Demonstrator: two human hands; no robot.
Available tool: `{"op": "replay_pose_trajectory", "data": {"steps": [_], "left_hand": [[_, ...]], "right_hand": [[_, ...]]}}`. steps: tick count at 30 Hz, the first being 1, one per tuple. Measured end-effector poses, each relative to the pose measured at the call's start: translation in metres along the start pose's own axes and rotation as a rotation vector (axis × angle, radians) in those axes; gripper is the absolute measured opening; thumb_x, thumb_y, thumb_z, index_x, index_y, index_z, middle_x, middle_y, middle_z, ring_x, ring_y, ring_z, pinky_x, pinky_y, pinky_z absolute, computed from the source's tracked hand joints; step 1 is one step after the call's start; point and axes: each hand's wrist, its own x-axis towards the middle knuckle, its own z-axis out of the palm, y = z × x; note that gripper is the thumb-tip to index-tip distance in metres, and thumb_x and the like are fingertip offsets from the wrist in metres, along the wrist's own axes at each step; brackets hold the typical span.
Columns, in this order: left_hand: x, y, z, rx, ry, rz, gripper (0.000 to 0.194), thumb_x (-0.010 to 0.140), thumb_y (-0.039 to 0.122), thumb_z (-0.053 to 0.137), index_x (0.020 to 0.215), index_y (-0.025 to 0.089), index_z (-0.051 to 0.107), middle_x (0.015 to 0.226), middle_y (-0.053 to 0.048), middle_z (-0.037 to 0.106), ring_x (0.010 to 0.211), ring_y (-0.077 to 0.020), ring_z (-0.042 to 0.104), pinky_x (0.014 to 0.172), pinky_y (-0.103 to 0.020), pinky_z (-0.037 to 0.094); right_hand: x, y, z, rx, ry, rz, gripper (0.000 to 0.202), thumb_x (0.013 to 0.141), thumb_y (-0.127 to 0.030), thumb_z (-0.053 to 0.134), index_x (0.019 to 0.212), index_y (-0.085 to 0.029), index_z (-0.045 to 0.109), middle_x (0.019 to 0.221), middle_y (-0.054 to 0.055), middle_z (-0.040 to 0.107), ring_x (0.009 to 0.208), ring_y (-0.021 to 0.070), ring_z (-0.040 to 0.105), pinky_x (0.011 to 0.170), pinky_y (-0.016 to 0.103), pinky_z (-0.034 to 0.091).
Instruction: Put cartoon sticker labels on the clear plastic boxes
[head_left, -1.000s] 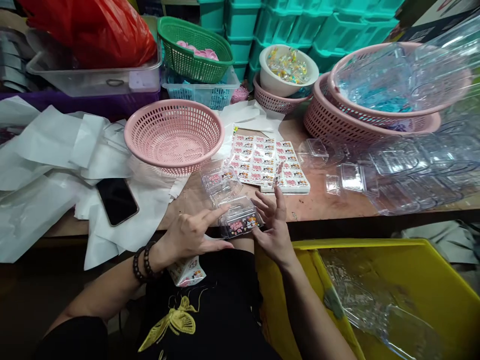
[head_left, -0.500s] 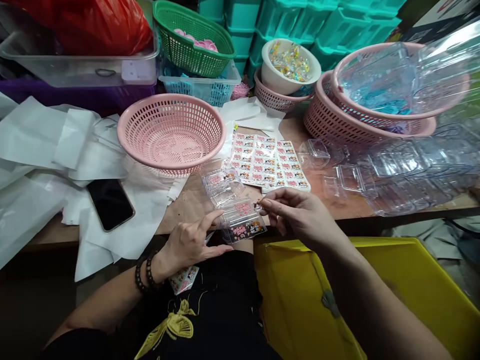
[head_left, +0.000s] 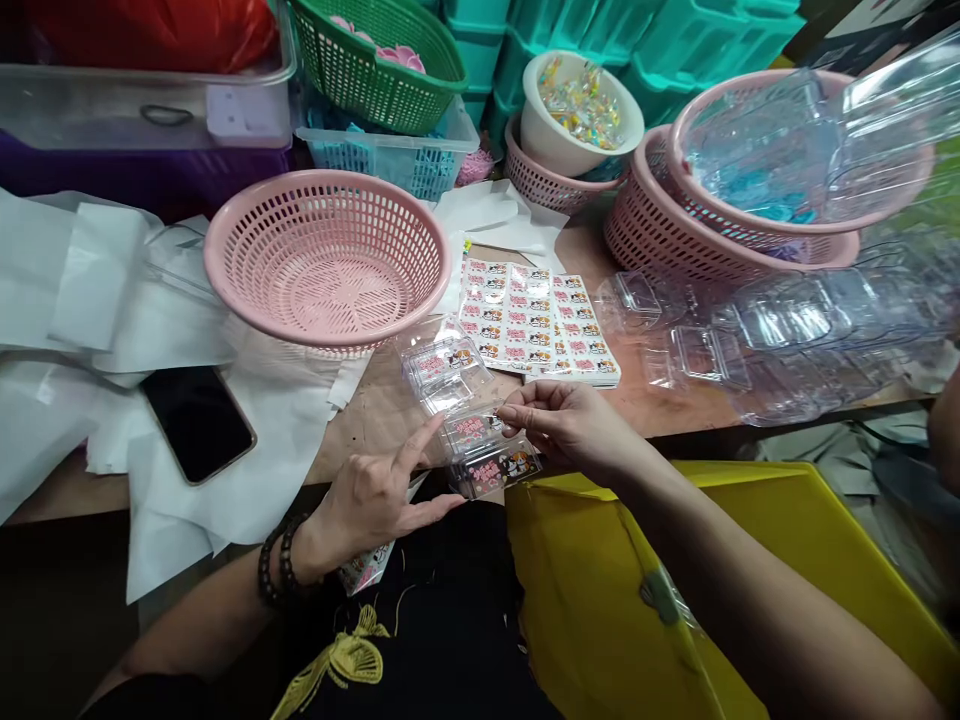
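My left hand point(head_left: 371, 505) grips a clear plastic box point(head_left: 459, 478) at its left side, thumb below and index finger above. The lower panel carries a sticker with pink lettering and a cartoon cat. A similar sticker point(head_left: 471, 428) lies along the upper panel, its right end pinched between the thumb and forefinger of my right hand point(head_left: 559, 425). Whether its whole length touches the plastic I cannot tell. Just beyond is another clear box point(head_left: 442, 375) bearing the same design. Part of a sticker sheet point(head_left: 367, 570) shows under my left wrist.
Sticker sheets point(head_left: 517, 315) lie stacked behind my hands. At the left stand a pink basket point(head_left: 330, 255) and a black phone point(head_left: 199, 422) on white paper. Clear plastic boxes point(head_left: 787, 320) crowd the right side. A yellow bin point(head_left: 750, 530) sits below the table edge.
My right hand has moved slightly left, bringing the pinched sticker over the box's upper panel, where its lettering now shows more clearly. My left hand keeps its grip. The view has shifted a little.
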Motion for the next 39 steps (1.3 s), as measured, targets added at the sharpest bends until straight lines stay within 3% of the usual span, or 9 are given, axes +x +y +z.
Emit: {"op": "replay_pose_trajectory", "data": {"steps": [8,16,22,27,29,31,33,35,39], "left_hand": [[0.005,0.0,-0.001,-0.014,-0.04,0.055,0.079,0.092,0.056,0.06,0.156,0.018,0.033,0.071,-0.001,0.073,0.054,-0.015,0.066,0.056,-0.024,0.055],[0.011,0.003,-0.005,0.022,-0.172,0.067,0.069,0.093,0.059,0.055,0.152,0.025,0.042,0.076,-0.002,0.073,0.06,-0.0165,0.067,0.063,-0.024,0.056],[0.012,0.002,-0.005,0.04,-0.17,0.075,0.065,0.093,0.058,0.056,0.15,0.028,0.045,0.082,-0.003,0.074,0.062,-0.0153,0.067,0.06,-0.022,0.053],[0.015,0.003,-0.006,0.028,-0.175,0.088,0.066,0.094,0.057,0.056,0.151,0.027,0.043,0.09,-0.003,0.076,0.063,-0.0156,0.068,0.059,-0.023,0.053],[0.017,0.002,-0.007,0.005,-0.182,0.085,0.065,0.094,0.057,0.056,0.15,0.026,0.045,0.088,-0.003,0.076,0.064,-0.016,0.069,0.06,-0.024,0.053],[0.018,0.002,-0.008,-0.023,-0.197,0.077,0.064,0.094,0.057,0.056,0.149,0.026,0.046,0.085,-0.002,0.075,0.065,-0.0156,0.069,0.061,-0.024,0.053],[0.018,0.002,-0.01,-0.045,-0.187,0.059,0.066,0.093,0.056,0.059,0.149,0.025,0.045,0.076,0.001,0.073,0.058,-0.014,0.067,0.058,-0.023,0.052],[0.017,0.003,-0.015,-0.063,-0.121,0.034,0.072,0.09,0.052,0.063,0.151,0.022,0.041,0.064,0.006,0.066,0.048,-0.0122,0.06,0.053,-0.023,0.05],[0.015,0.011,-0.032,-0.179,-0.056,0.008,0.077,0.082,0.027,0.058,0.153,0.019,0.032,0.059,0.009,0.055,0.042,-0.0105,0.052,0.049,-0.022,0.046]], "right_hand": [[0.002,0.001,0.002,-0.002,0.019,-0.006,0.051,0.052,-0.054,0.09,0.071,-0.017,0.059,0.046,-0.006,0.058,0.032,0.0016,0.031,0.033,0.019,0.017],[0.0,0.003,0.005,-0.143,0.039,-0.093,0.047,0.063,-0.058,0.083,0.072,-0.018,0.059,0.052,-0.004,0.058,0.036,0.0043,0.035,0.036,0.022,0.024],[0.001,0.006,0.004,-0.674,0.229,-0.246,0.031,0.078,-0.045,0.075,0.074,-0.021,0.056,0.062,-0.001,0.059,0.052,0.0122,0.05,0.047,0.025,0.035],[-0.015,0.006,-0.005,-1.047,0.435,-0.465,0.039,0.085,-0.048,0.069,0.108,-0.017,0.063,0.084,0.01,0.069,0.075,0.0252,0.066,0.066,0.036,0.05],[-0.02,0.014,-0.004,-1.1,0.325,-0.645,0.053,0.084,-0.046,0.069,0.127,-0.017,0.06,0.117,0.017,0.068,0.102,0.0317,0.067,0.081,0.042,0.054],[-0.022,0.027,-0.002,-1.125,0.132,-0.736,0.063,0.084,-0.04,0.069,0.141,-0.019,0.052,0.146,0.019,0.053,0.12,0.0347,0.062,0.089,0.045,0.055],[-0.024,0.041,-0.007,-1.099,0.081,-0.719,0.059,0.087,-0.027,0.062,0.145,-0.021,0.051,0.153,0.016,0.047,0.122,0.0332,0.062,0.089,0.044,0.056],[-0.034,0.054,-0.026,-1.001,0.273,-0.655,0.049,0.089,-0.019,0.053,0.137,-0.023,0.059,0.14,0.013,0.062,0.112,0.0286,0.068,0.088,0.041,0.056],[-0.094,0.089,-0.102,-0.799,1.018,-0.404,0.035,0.099,-0.039,0.044,0.114,-0.023,0.071,0.087,0.012,0.076,0.075,0.0272,0.072,0.066,0.037,0.053]]}}
